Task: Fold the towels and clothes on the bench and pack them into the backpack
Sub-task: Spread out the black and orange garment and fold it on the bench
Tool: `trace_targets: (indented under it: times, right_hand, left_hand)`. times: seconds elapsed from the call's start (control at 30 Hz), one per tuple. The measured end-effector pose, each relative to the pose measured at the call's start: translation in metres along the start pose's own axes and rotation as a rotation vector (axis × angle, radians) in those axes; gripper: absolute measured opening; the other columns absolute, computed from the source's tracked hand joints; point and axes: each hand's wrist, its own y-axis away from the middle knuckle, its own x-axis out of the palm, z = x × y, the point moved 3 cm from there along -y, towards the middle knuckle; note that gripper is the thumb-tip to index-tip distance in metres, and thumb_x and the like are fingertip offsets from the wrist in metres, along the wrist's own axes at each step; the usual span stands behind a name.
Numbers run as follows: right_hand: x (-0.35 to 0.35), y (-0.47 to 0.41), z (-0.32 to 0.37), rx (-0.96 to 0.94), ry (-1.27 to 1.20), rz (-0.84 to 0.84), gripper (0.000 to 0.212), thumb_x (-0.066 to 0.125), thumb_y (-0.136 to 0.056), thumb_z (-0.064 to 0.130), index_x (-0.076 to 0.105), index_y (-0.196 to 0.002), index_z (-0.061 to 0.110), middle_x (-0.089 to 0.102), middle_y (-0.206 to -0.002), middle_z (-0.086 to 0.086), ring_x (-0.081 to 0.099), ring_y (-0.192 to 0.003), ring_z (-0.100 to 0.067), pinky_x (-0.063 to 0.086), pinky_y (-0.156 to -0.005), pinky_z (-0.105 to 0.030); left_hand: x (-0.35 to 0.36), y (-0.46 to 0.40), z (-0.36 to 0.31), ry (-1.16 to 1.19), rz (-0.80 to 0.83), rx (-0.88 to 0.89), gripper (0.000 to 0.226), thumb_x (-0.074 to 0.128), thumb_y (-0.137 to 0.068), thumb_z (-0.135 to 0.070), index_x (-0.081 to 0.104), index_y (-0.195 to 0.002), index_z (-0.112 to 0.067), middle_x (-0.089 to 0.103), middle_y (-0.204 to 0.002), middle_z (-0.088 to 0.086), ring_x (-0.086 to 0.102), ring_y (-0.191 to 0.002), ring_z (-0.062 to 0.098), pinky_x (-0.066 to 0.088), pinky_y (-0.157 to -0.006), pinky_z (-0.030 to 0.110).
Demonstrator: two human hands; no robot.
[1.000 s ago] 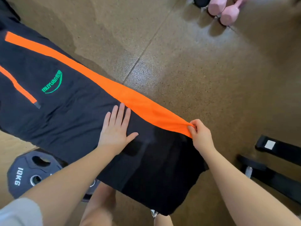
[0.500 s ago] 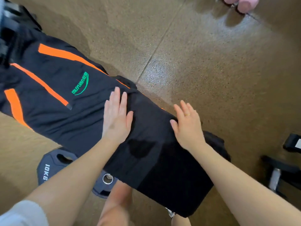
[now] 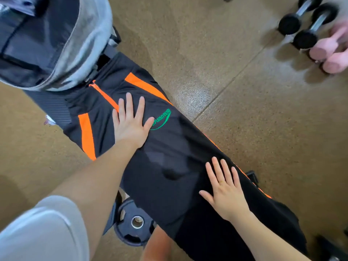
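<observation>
Black orange-striped trousers (image 3: pixel 175 157) are laid lengthwise on the bench, pressed flat under the open-palmed left hand (image 3: pixel 130 123) and right hand (image 3: pixel 226 193), nothing grasped; cross-folds and packing into the far-left grey backpack (image 3: pixel 62 42) are judged outstanding.

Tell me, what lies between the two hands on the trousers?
In the head view, only bare black trousers, slightly wrinkled, lie between the left hand and right hand; both rest flat on them.

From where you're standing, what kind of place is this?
Most likely a gym or home workout room: black-headed metal dumbbells and pink dumbbells lie on the speckled brown rubber floor, and a black round weight plate sits under the bench.
</observation>
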Motion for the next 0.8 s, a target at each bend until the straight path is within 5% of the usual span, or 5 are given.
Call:
trace_targets:
  times: [0.2,0.33,0.57,0.7,0.8]
  right_hand:
    - [-0.031,-0.01,0.016,-0.044,0.012,-0.061,0.092,0.052,-0.073,0.062,0.02,-0.147,0.018,0.01,-0.157,-0.01,0.02,-0.139,-0.031,0.006,-0.111,-0.046]
    - [-0.065,-0.052,0.071,-0.229,-0.04,-0.215,0.075,0.041,-0.083,0.056,0.026,-0.144,0.015,0.022,-0.152,-0.012,0.022,-0.139,-0.03,0.017,-0.11,-0.048]
    - [-0.016,-0.023,0.067,-0.049,-0.01,-0.013,0.072,0.032,-0.084,0.052,0.029,-0.143,0.011,0.025,-0.153,-0.007,0.025,-0.137,-0.028,0.02,-0.107,-0.045]
    - [0.0,0.031,0.044,0.005,-0.025,0.099,0.069,0.005,-0.095,0.056,0.021,-0.146,0.013,0.003,-0.158,-0.007,0.022,-0.139,-0.03,0.009,-0.111,-0.044]
    - [-0.001,0.038,0.06,0.059,-0.107,0.136,0.073,0.002,-0.093,0.06,0.018,-0.147,0.014,0.013,-0.156,-0.01,0.019,-0.14,-0.031,0.013,-0.111,-0.045]
  left_hand:
    - [-0.012,-0.016,0.005,0.062,-0.031,0.06,0.065,0.028,-0.096,-0.049,-0.003,-0.148,-0.025,-0.014,-0.156,0.003,-0.011,-0.143,0.025,-0.007,-0.114,0.045]
    - [-0.016,0.005,0.002,0.008,-0.151,0.479,0.062,0.033,-0.09,-0.039,0.021,-0.144,-0.011,0.021,-0.152,0.016,0.017,-0.139,0.03,0.01,-0.111,0.044]
    - [0.014,0.057,0.087,0.063,0.03,-0.095,0.076,0.032,-0.094,-0.052,-0.006,-0.148,-0.012,-0.016,-0.155,0.01,-0.015,-0.143,0.027,-0.011,-0.114,0.04]
    - [0.018,0.093,0.073,-0.021,0.032,0.234,0.083,0.032,-0.084,-0.057,0.017,-0.144,-0.002,0.014,-0.152,0.019,0.005,-0.139,0.033,-0.004,-0.111,0.039]
    - [0.032,0.118,0.058,-0.097,0.142,0.26,0.09,0.034,-0.086,-0.064,-0.002,-0.148,-0.009,-0.01,-0.154,0.015,-0.008,-0.142,0.031,-0.008,-0.114,0.037]
